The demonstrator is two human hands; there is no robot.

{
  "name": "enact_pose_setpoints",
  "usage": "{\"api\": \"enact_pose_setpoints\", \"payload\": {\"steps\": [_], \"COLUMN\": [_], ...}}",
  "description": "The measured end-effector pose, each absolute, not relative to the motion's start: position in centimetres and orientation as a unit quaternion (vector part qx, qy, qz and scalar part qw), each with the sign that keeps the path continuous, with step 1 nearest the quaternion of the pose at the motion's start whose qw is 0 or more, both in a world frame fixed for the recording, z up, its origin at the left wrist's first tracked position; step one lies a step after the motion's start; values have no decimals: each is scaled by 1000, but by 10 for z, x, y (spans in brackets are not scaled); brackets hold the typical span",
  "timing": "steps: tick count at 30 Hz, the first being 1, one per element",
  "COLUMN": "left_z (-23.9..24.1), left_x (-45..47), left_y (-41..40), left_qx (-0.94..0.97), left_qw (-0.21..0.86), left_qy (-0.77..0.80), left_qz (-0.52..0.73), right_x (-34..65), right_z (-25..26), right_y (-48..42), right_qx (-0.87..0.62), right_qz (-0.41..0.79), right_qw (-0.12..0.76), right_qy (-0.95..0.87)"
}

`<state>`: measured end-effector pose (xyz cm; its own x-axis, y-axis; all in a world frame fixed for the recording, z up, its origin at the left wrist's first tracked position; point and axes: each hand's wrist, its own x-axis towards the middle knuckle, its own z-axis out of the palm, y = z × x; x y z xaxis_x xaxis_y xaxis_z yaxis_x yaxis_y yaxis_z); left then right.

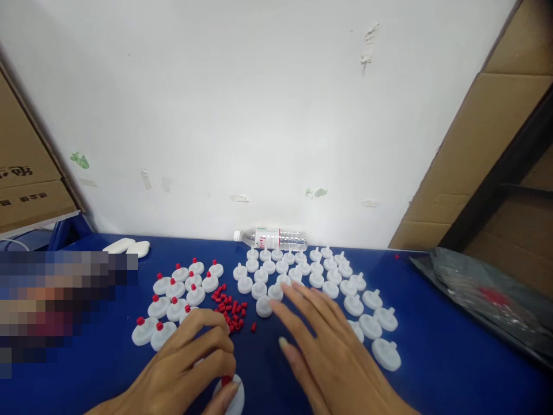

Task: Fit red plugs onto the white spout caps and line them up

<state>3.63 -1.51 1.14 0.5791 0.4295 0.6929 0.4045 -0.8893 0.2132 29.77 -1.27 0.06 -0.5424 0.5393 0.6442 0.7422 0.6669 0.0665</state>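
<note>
Nearest, left: my left hand [185,363] is closed, thumb and fingers pinching a white disc [235,397] at the near edge of the desk [432,357].
On that disc: a red cap [226,380] sits on its nozzle, right at my fingertips. I cannot tell whether it is pushed fully home.
Nearest, right: my right hand [328,351] is open, palm down, fingers spread, gripping nothing. The fingertips lie among the closest pieces of the bare stock.
Middle, centre: loose red caps [228,308] in a small heap just beyond my left hand, between the two groups of parts.
Middle, left: capped discs [177,294] in rough rows, each with red on its nozzle, somewhat over a dozen.
Middle, right to far: uncapped discs [319,276], plain white, clearly the larger group, running back towards the wall [259,115].
Progress (my judgement): under half done. One piece is in hand, the left rows are finished, and most of the right group is left. The heap looks ample for a good part of it.
Far edge: a water bottle [272,238] lies on its side against the wall, with white oblong pieces [127,246] at far left.
Far, sides: a grey plastic bag [484,294] lies on the right, and cardboard boxes [26,184] flank the desk.
</note>
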Motion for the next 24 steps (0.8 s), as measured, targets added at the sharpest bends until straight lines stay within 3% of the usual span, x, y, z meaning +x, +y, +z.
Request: {"api": "enact_pose_setpoints", "payload": {"steps": [7,11,16,24], "left_z": [20,18,8,-11], "left_x": [42,36,25,20], "left_y": [-9,-6,-5,1], "left_qx": [919,920,926,926], "left_qw": [-39,-49,15,-50], "left_qy": [259,276,315,330], "left_qz": [294,275,207,175], "right_x": [306,307,311,314], "right_z": [-21,-24,-25,-30], "right_y": [1,-1,1,4], "right_qx": [-454,-446,-475,-483], "right_qz": [-181,-185,-209,-177], "right_qw": [171,181,194,154], "right_qy": [-855,-857,-833,-843]}}
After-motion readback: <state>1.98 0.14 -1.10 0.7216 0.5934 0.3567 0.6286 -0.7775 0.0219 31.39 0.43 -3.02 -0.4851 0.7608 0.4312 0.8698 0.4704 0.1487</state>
